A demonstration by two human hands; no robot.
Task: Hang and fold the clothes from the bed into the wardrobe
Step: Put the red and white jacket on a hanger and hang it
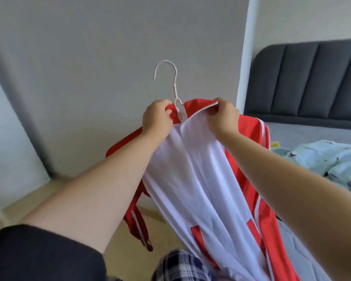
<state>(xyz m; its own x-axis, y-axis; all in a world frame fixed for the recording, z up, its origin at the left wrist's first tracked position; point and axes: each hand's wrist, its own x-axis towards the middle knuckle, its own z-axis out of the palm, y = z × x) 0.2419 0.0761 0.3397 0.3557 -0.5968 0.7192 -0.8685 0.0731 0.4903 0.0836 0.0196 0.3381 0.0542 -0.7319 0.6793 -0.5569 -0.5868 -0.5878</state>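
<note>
A red and white zip jacket (pixel 203 179) hangs in front of me, its white lining facing me, on a pale wire hanger (pixel 171 78) whose hook sticks up above the collar. My left hand (pixel 157 116) grips the left side of the red collar beside the hanger's neck. The right collar edge, along the zipper, is pinched by my right hand (pixel 224 116). One red sleeve (pixel 138 226) dangles at the lower left. The hanger's shoulders are hidden inside the jacket.
A bed (pixel 304 134) with a dark grey padded headboard (pixel 312 78) stands at the right, with light blue clothes (pixel 332 161) piled on it. A grey wall fills the view ahead. Beige floor lies at the lower left.
</note>
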